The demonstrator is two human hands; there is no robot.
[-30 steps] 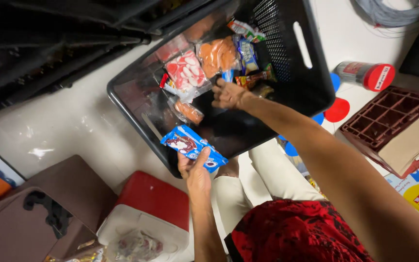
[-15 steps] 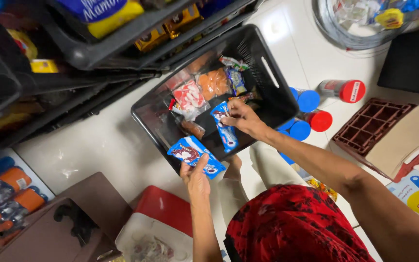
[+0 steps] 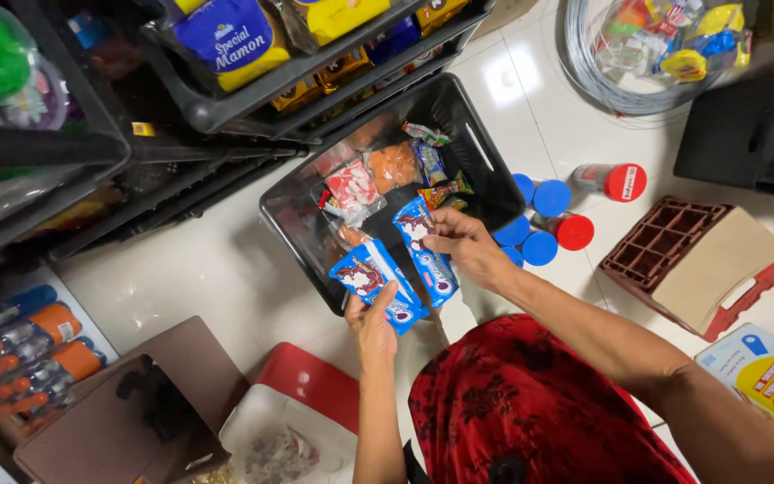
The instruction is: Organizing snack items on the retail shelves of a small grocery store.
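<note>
My left hand (image 3: pixel 372 324) grips a blue cookie packet (image 3: pixel 376 283) by its lower end, over the near rim of a black plastic basket (image 3: pixel 295 204). My right hand (image 3: pixel 460 242) pinches a second blue cookie packet (image 3: pixel 424 251) and holds it right beside the first one. Inside the basket lie a red-and-white candy bag (image 3: pixel 352 186), an orange snack bag (image 3: pixel 393 165) and several smaller wrapped snacks.
Black shelf crates (image 3: pixel 226 99) with packaged goods stand behind the basket. Blue and red capped jars (image 3: pixel 553 224) sit right of it, beside a brown plastic stool (image 3: pixel 696 260). A red-and-white box (image 3: pixel 302 403) and a brown case (image 3: pixel 127 412) lie near my left side. Bottles (image 3: pixel 20 350) are at far left.
My right hand picked a second blue packet out of the basket and brought it back next to the packet in my left hand. The camera view pulled back and up.
</note>
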